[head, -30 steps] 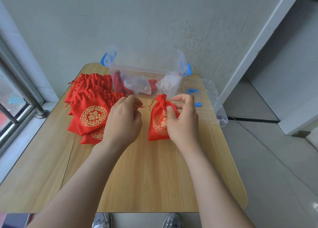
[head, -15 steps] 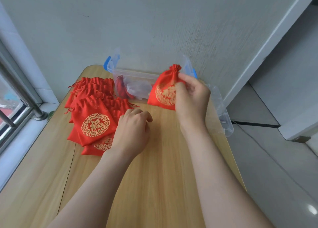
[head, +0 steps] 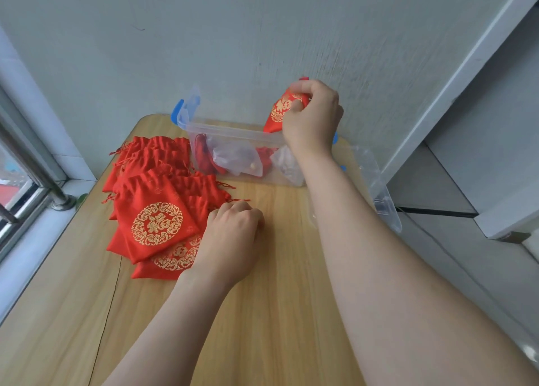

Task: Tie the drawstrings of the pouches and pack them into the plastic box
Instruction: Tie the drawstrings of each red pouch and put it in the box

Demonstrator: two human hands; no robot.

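My right hand [head: 313,114] grips a red pouch [head: 278,113] with a gold emblem by its gathered top, holding it above the right end of the clear plastic box [head: 230,136]. Its lower tip dips just inside the box's rim. The box holds red pouches and clear bags. A pile of red pouches [head: 154,210] lies on the left of the wooden table [head: 262,312]. My left hand [head: 233,234] rests on the table beside the pile, fingers curled under, with nothing visibly held.
The box's clear lid [head: 376,187] lies to the right of the box, at the table's right edge. A wall stands right behind the box. A window frame with a metal rail [head: 35,175] runs along the left.
My right hand lifted the tied pouch off the table and carried it up and back over the box. My left hand let go of the drawstring and settled beside the pile.
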